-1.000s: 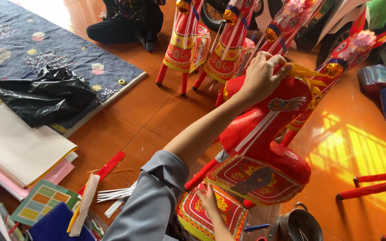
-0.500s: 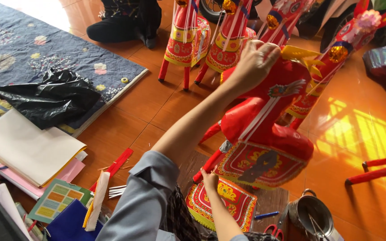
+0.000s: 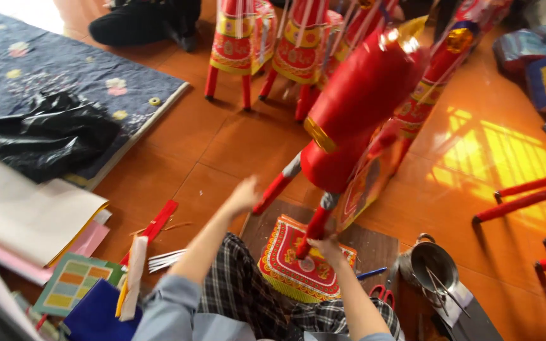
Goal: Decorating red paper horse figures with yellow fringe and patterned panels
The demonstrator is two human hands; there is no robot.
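Note:
I hold a red paper horse (image 3: 361,95) with gold trim tilted over the floor; it is blurred by motion. My right hand (image 3: 331,248) grips one of its red legs (image 3: 314,228) near the lower end. My left hand (image 3: 246,191) is low, right beside another red leg (image 3: 276,186); blur hides whether it touches it. A patterned red and yellow panel (image 3: 364,186) hangs on the horse's flank. Below lies a red and yellow decorated paper piece (image 3: 285,265) on a brown board (image 3: 374,243).
A metal pot (image 3: 434,265) with sticks, red-handled scissors (image 3: 383,292) and a blue pen (image 3: 371,273) lie to the right of my knees. Paper sheets (image 3: 26,215) and a black bag (image 3: 45,136) on a blue rug (image 3: 64,69) are left. Several paper horses (image 3: 241,38) stand behind; red sticks (image 3: 526,196) at right.
My left hand has come off the horse's head and dropped down beside a leg. The horse has swung up and tilted, and my right hand still holds a lower leg.

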